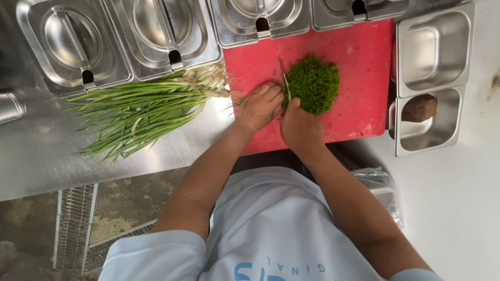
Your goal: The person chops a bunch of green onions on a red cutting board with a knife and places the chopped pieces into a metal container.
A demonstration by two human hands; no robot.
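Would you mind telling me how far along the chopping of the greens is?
Done: a heap of finely chopped greens sits on the red cutting board. In hand: the right hand holds a knife at the heap, left hand beside it. Left: a bunch of whole green onions lies uncut.

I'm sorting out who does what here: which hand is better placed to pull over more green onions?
Probably the left hand: it rests beside the green onions, while the right hand grips the knife.

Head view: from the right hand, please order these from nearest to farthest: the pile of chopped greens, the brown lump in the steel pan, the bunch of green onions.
From the right hand:
1. Pile of chopped greens, touching it, just above on the red board.
2. Bunch of green onions, to the left on the steel counter.
3. Brown lump, to the right in the steel pan; nearly as far as the onions.
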